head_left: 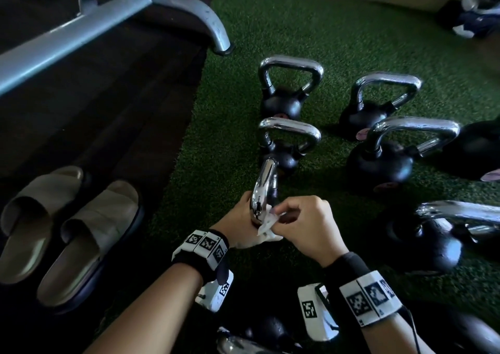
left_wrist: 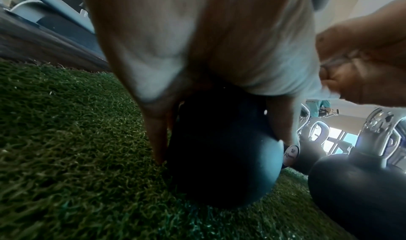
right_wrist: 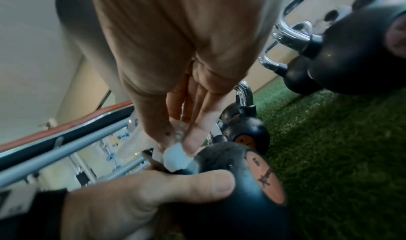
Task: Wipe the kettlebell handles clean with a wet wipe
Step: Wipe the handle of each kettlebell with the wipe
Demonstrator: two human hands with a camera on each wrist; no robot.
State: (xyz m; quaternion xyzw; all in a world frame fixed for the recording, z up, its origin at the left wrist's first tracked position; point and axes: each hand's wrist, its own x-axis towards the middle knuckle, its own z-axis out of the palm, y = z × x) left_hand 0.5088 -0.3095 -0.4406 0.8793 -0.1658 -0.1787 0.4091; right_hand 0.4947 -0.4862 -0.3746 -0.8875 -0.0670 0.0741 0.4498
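Pinching wet wipe (right_wrist: pixel 175 158), right hand (right_wrist: pixel 175 53) nears kettlebell's orange label (right_wrist: pixel 266 177).

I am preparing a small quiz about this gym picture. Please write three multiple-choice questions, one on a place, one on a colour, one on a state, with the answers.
1. Where do the slippers lie?
A. on the dark floor beside the turf
B. on the turf between kettlebells
C. on the bench

2. What colour is the turf?
A. red
B. green
C. blue

3. What does the right hand do?
A. rests flat on the turf
B. lifts a slipper
C. pinches the wet wipe at the kettlebell handle

Answers: A, they sit left of the turf edge; B, green in every view; C, its fingers pinch the white wipe, while the left hand grips the handle.
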